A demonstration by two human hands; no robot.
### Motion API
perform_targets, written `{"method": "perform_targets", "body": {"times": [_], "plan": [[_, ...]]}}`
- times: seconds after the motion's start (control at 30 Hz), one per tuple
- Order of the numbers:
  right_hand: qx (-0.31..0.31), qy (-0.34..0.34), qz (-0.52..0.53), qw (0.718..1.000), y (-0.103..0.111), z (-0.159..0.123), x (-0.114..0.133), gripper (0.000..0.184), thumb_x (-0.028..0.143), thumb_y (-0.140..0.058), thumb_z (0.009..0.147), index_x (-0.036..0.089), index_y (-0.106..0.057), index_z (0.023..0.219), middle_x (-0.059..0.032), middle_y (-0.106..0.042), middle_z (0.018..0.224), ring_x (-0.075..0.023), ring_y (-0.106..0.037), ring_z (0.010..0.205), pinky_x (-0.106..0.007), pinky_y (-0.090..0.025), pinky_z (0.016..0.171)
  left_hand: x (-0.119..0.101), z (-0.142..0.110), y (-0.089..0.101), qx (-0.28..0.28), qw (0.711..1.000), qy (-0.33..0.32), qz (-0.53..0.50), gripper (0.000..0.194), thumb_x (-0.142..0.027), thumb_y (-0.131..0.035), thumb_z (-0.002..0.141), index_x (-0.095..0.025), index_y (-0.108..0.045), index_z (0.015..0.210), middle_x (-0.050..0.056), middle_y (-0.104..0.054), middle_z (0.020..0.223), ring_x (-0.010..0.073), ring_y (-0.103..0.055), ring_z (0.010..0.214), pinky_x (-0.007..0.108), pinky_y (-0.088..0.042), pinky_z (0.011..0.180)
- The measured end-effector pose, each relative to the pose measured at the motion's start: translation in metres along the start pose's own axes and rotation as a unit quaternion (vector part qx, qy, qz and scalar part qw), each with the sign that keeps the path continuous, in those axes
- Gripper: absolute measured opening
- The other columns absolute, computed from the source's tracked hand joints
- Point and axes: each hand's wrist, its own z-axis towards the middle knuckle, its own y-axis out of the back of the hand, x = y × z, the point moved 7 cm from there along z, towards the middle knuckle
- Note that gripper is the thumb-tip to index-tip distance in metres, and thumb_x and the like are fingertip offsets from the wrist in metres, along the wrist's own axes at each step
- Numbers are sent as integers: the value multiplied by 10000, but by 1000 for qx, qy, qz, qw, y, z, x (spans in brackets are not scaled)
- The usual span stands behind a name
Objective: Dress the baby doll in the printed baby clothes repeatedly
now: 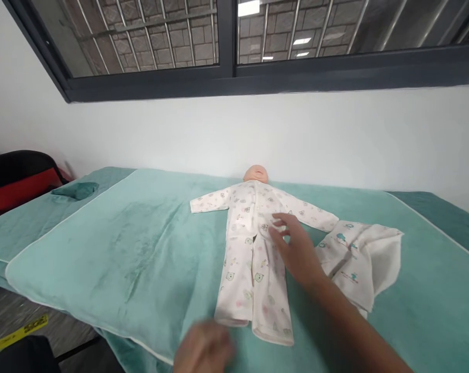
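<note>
A baby doll lies on its back, its head close to the wall. It is dressed in a white printed long-sleeved top and matching trousers; the sleeves spread out to both sides. My right hand is over the doll's right-hand side in the picture, near the waist, fingers bent and apart, holding nothing visible. Whether it touches the cloth I cannot tell. Below the trouser cuffs, my left hand is smeared by motion, so its fingers do not show clearly. A crumpled white printed cloth lies beside my right forearm.
A green plush blanket with white piping covers the table under the doll. The white wall and a dark window frame stand behind. A black and red bag-like item is at the far left. A yellow strip shows lower left.
</note>
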Motion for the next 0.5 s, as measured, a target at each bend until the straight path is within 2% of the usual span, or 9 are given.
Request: {"method": "perform_targets", "body": {"times": [0.07,0.13,0.2,0.27,0.3,0.37,0.43,0.5], "plan": [[-7,-15,-18,1000,-11,42,0,282,341,-491,871,214,-569,1110,-72,-628,1060,-209,-614,896,-374,-475,812,24,52,-22,-35,999,-3,-6,342,-117,-495,866,-344,-651,1069,36,-668,1070,207,-621,982,382,-562,784],[-19,-24,-42,999,-21,82,-3,246,315,-479,855,200,-581,1047,-72,-639,1044,-213,-604,910,-370,-442,831,53,119,-50,-58,998,34,-20,367,-62,-423,846,-246,-653,1063,59,-669,1066,202,-618,1022,398,-533,890],[-22,-49,-59,997,-31,115,-12,203,307,-470,844,198,-584,971,-65,-649,999,-211,-597,878,-352,-423,798,77,184,-84,-36,997,58,-44,353,-77,-419,848,-196,-656,1080,72,-670,1123,199,-605,1086,386,-493,976],[-1,-82,-58,995,-41,136,-26,163,316,-460,842,212,-578,889,-35,-653,888,-199,-587,798,-326,-404,724,96,233,-117,10,996,73,-44,372,-77,-405,856,-164,-654,1119,86,-658,1200,200,-581,1151,378,-445,1044],[11,-94,-50,994,-46,143,-32,155,322,-457,842,222,-574,858,-15,-648,832,-192,-579,757,-315,-391,691,106,248,-131,29,995,86,-33,389,-66,-387,856,-157,-661,1117,91,-659,1209,203,-579,1158,376,-442,1047],[23,-102,-27,994,-51,148,-40,151,330,-460,841,239,-580,837,15,-633,771,-179,-566,715,-299,-374,658,124,260,-152,63,993,98,-6,410,-63,-370,863,-171,-674,1116,83,-672,1198,208,-583,1150,383,-440,1045],[16,-91,-14,996,-51,149,-41,150,326,-470,836,250,-599,842,23,-631,788,-169,-563,720,-292,-371,659,137,259,-163,76,993,94,10,406,-83,-374,878,-196,-679,1120,66,-677,1195,211,-580,1153,388,-435,1050],[18,-81,-17,996,-51,149,-39,160,321,-469,838,255,-616,833,18,-630,821,-160,-557,713,-290,-368,648,144,253,-164,71,993,96,8,394,-101,-376,889,-204,-677,1120,55,-661,1228,205,-565,1178,380,-424,1063]]}}
